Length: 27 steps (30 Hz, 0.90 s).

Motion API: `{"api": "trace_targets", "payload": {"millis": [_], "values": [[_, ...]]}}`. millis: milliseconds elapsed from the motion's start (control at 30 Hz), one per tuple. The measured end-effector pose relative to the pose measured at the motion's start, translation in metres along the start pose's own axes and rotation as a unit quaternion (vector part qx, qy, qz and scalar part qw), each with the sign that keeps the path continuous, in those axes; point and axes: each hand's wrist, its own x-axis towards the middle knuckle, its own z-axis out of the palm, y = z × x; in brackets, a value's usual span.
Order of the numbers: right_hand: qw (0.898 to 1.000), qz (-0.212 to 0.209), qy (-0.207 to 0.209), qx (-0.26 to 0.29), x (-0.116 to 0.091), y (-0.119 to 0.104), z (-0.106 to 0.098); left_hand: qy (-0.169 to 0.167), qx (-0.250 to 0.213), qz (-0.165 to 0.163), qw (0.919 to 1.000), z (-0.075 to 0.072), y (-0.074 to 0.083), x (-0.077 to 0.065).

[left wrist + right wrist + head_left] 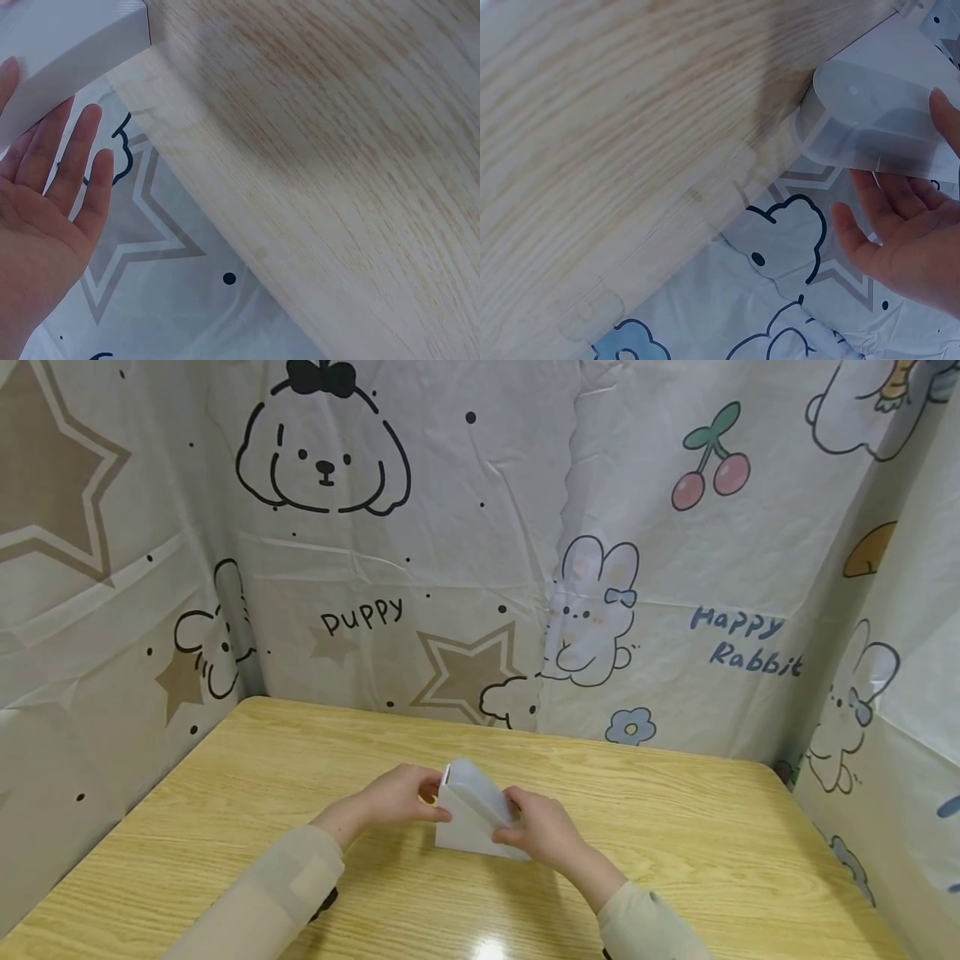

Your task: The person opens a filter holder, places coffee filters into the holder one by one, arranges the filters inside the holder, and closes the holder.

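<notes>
A white box point(472, 835) with a sloping top stands on the table between both hands. A translucent, round-ended plastic piece point(877, 112) lies along its slope; whether it is fixed to the box cannot be told. My left hand point(397, 795) holds the box at its taller left end, thumb in front and fingers behind. In the left wrist view, a finely ribbed edge shows on the white box point(82, 45). At the lower right end, my right hand point(542, 828) grips the box and translucent piece between thumb and fingers. Its palm side shows in the right wrist view.
A wood-grain table point(300, 752) carries the box. Behind it and along both sides hangs a printed cloth point(450, 543) with puppies, rabbits and stars. Light glares off the table near its front edge.
</notes>
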Motion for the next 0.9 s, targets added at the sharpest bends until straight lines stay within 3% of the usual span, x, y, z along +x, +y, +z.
{"api": "trace_targets", "payload": {"millis": [533, 900], "values": [[1.000, -0.015, 0.007, -0.024, 0.0008, -0.0013, 0.0032, -0.001, -0.002, 0.008, 1.0000, -0.0003, 0.0007, -0.0013], [0.999, -0.007, 0.011, -0.039, 0.0012, 0.0001, -0.0003, 0.000, 0.006, -0.006, 1.0000, 0.0022, 0.0040, 0.0030]]}}
